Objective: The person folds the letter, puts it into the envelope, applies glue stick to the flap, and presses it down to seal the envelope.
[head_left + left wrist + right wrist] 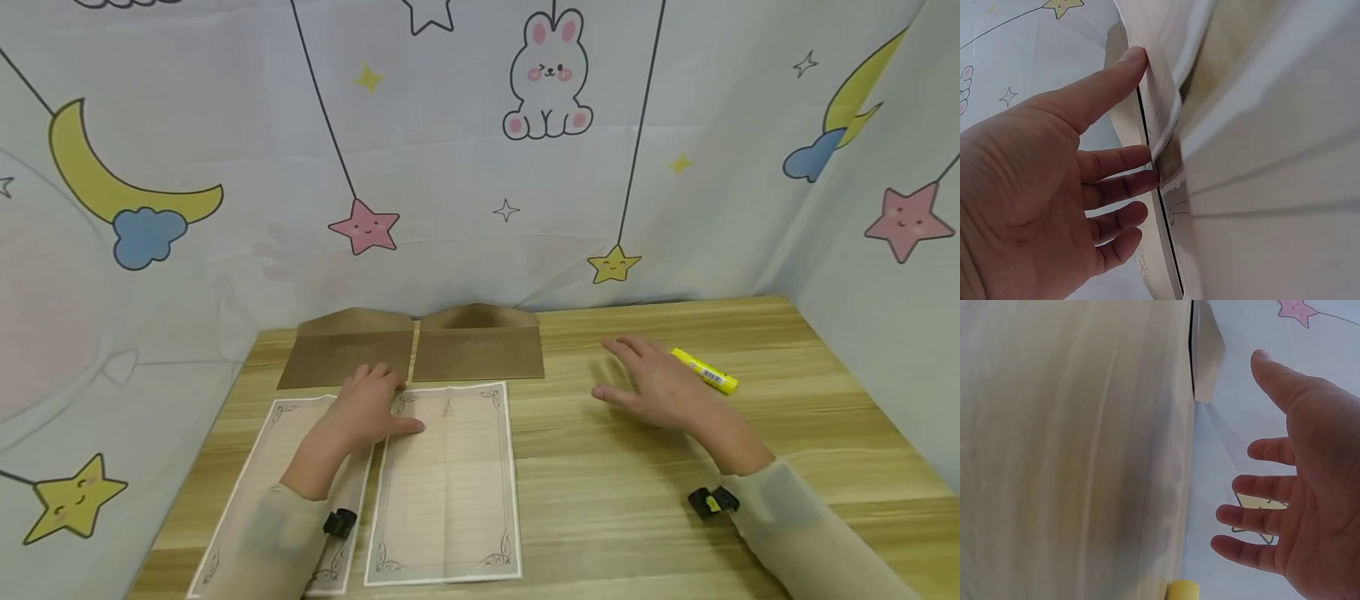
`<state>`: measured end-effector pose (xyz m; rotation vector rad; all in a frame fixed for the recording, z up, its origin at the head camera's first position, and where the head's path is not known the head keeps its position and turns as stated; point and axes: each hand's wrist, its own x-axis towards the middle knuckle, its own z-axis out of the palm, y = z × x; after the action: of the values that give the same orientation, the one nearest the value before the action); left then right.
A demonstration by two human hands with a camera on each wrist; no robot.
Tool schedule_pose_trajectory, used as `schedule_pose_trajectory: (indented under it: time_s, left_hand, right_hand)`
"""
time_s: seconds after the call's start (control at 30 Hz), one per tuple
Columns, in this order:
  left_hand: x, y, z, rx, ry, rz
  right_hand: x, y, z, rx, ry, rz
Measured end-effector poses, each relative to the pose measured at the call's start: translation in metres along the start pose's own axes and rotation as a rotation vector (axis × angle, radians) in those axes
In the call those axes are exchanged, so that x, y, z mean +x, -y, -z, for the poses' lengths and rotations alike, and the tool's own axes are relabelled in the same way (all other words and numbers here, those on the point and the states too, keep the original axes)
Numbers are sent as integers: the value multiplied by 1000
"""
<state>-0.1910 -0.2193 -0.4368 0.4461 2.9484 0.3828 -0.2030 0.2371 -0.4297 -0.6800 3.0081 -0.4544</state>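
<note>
Two bordered, lined sheets of letter paper lie side by side on the table. My left hand [360, 415] is over the inner edges of the left sheet [273, 454] and the right sheet [450, 492], its fingers loosely bent and its thumb at the right sheet's upper part. In the left wrist view nothing sits between that hand's thumb and fingers. My right hand [660, 385] hovers above the table with fingers spread, holding nothing. Beside it lies a yellow tube [705, 372] with a barcode label, resembling a glue stick; only its end [1183, 590] shows in the right wrist view.
Two brown envelopes with raised flaps, a left one [347, 358] and a right one [480, 354], lie behind the sheets. A printed cloth [465, 167] hangs along the back and sides of the wood-grain table [600, 508]. Each wrist wears a small black device.
</note>
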Motion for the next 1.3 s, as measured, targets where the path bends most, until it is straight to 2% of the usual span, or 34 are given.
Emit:
schedule_pose_trajectory:
  time_s: [0.3, 0.43, 0.67, 0.93, 1.07, 1.2, 1.3]
  left_hand:
    - [1, -2, 1, -11, 18, -3]
    - [2, -3, 1, -46, 30, -10]
    - [4, 0, -4, -292, 52, 14]
    - [1, 2, -1, -401, 1, 23]
    - [1, 2, 3, -490, -7, 17]
    - [3, -1, 6, -596, -14, 2]
    - [6, -4, 7, -655, -29, -8]
  right_hand:
    - [2, 3, -7, 11, -1, -3]
    - [4, 4, -11, 0, -7, 3]
    - [8, 9, -15, 46, 2, 20]
    - [9, 12, -19, 101, 24, 17]
    - [10, 13, -20, 142, 30, 12]
    - [11, 14, -21, 235, 37, 3]
    - [14, 16, -21, 365, 54, 4]
